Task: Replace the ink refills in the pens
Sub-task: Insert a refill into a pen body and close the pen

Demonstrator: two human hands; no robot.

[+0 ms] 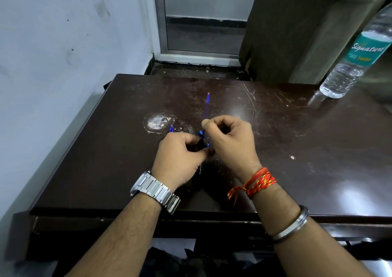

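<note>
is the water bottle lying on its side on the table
No, the water bottle stands upright at the far right corner of the table, away from both hands.

Two bare arms come up from the bottom, and no sleeves show on them. Both arms have short dark hairs. The left hand has a shiny silver watch on its wrist. The watch band is made of flat metal links, and the round watch face sits on the far side of the wrist, mostly out of sight. The right hand has a red and yellow thread band tied round its wrist, with a loose end hanging out. Lower on that arm is a plain silver metal bangle.
</note>
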